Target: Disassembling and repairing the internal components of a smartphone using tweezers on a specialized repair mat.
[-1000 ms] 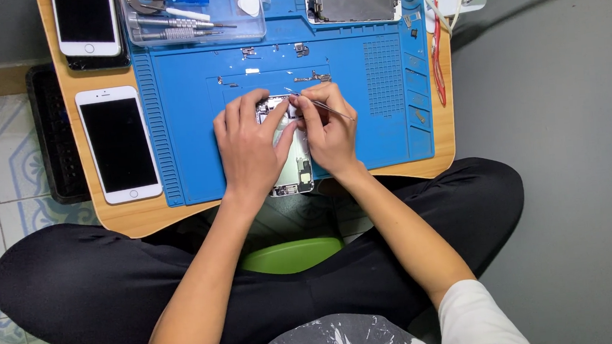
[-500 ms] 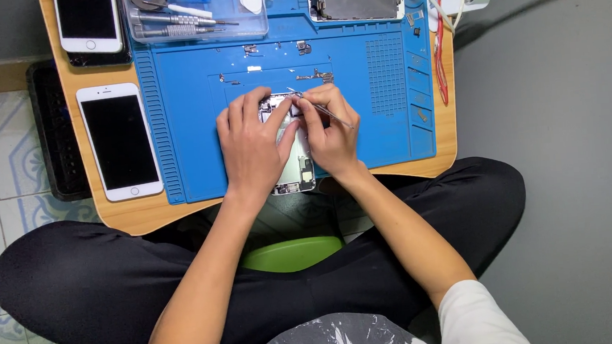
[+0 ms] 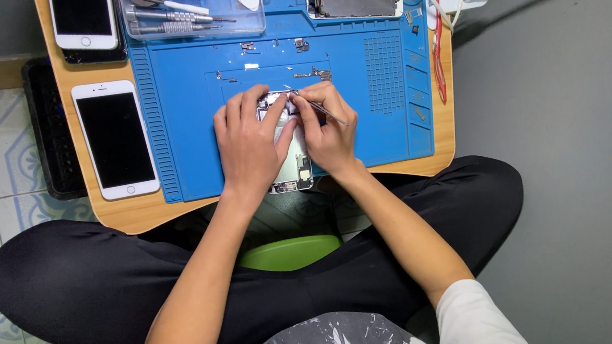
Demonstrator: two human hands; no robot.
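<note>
While two hands (image 3: 285, 133) work: three phones (image 3: 115, 138).

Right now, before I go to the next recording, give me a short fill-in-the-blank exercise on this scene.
1. The opened phone under both hands lies on a mat coloured ____.
2. The right hand holds thin metal ____ over the phone's upper end.
3. The left hand rests on the opened ____.
4. Left of the mat, on the wooden board, lies a white phone with its dark screen facing ____.

Missing words: blue; tweezers; phone; up
</note>
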